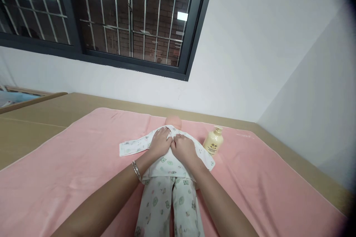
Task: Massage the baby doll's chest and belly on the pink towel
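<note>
Presently both bare hands rest on the chest of a doll point(173, 122), close together just below its neck. The left hand point(161, 142) lies over the front of the white printed top point(164, 166), its fingers pointing up towards the collar. Next to it, the right hand point(183, 149) has its fingers bent against the same fabric, the thumbs nearly meeting along the middle. Whether either grip is pinching the cloth or merely pressing on it, I cannot tell, since the hands hide their own fingertips.

The doll lies on a pink cloth point(91, 163) spread over a tan counter point(63, 107), its rounded head towards the wall point(236, 55). One sleeve stretches out to the left; the other slants down to the right, reaching just in front of a pale yellow pump bottle point(214, 141) with dark print. White trousers point(155, 203) with green and grey motifs run towards the person, cut off by the lower edge of the view. A silvery bracelet point(136, 170) circles the left wrist. Beyond the counter, a dark-framed window point(133, 18) shows metal bars and brickwork.
</note>
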The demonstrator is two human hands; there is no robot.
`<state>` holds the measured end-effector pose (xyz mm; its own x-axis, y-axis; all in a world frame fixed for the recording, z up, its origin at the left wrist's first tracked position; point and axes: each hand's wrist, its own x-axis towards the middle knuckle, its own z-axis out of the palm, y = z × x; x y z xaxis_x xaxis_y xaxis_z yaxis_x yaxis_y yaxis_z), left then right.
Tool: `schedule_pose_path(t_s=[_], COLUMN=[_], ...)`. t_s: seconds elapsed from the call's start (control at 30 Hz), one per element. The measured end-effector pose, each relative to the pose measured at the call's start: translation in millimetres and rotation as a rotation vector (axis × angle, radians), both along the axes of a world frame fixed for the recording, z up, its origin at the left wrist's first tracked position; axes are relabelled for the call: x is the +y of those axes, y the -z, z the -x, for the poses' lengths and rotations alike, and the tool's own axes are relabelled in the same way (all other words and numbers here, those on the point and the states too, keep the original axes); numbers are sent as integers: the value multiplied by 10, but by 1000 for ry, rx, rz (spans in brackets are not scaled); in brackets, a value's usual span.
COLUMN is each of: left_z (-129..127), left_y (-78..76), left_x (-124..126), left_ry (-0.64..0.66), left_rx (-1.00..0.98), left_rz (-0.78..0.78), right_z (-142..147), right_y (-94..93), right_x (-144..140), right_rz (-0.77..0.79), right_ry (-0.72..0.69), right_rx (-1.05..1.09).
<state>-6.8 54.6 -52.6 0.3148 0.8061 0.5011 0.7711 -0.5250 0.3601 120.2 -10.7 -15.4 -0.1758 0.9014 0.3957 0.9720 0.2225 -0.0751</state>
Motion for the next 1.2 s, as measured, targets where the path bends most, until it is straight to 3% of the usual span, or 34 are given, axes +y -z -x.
schedule_pose_path(t_s=[0.47,0.8,1.2], left_z=[1,15,-5], left_y=[-13,-161,-54], left_x=[-24,-180,-256], left_ry=[-26,186,69], left_rx=[5,134,13], left_rz=[22,-172,-238], right_z=[0,-128,-123], right_y=[24,66,119], right_x=[2,166,242], right_rz=[-17,44,37], right_ry=[9,-72,-73], right_rx=[13,200,256])
